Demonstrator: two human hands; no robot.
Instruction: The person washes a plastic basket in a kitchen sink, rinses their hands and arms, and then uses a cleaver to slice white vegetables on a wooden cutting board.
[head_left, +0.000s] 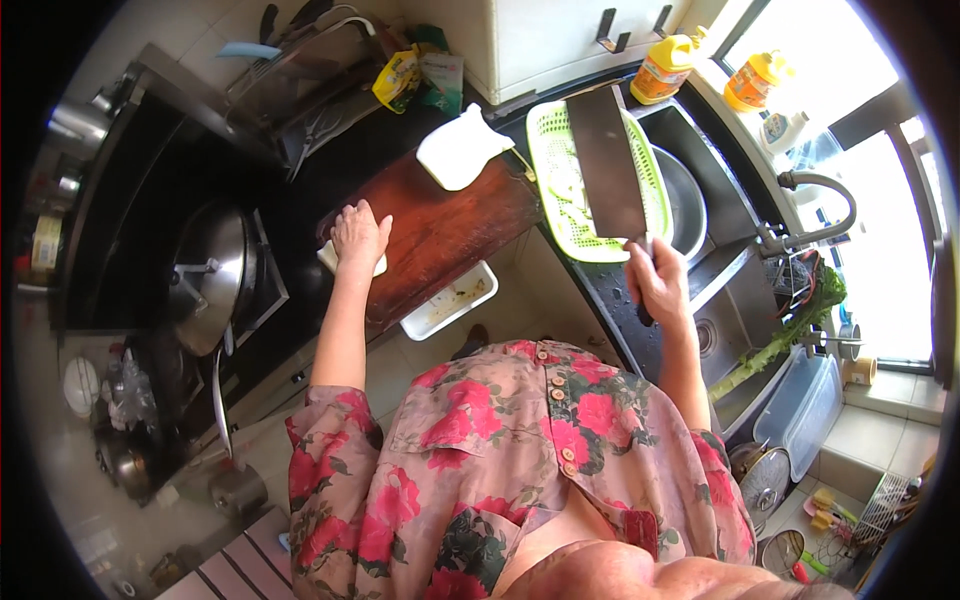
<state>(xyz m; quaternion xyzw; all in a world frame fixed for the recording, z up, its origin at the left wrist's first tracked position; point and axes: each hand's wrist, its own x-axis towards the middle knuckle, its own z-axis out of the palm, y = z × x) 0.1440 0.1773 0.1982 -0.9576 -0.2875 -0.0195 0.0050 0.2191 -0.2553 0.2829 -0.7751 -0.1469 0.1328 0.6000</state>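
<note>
My right hand (658, 281) grips the handle of a broad cleaver (609, 165). Its wide dark blade lies over a light green plastic basket (536, 150) that holds pale cut pieces (564, 195). On the left end of a reddish-brown wooden cutting board (457, 225), my left hand (360, 232) rests palm down on a pale, flat piece (327, 259), mostly hidden under the hand and wrist. A white object (461, 150) with an uneven outline, its kind unclear, lies at the board's far edge.
Below the board's near edge is a white tray (486, 279) with scraps. A double sink (720, 289) with a metal bowl (686, 202), faucet (832, 225) and leafy stalk (765, 364) lies right. Yellow bottles (664, 69) stand behind. A lidded wok (206, 281) is left.
</note>
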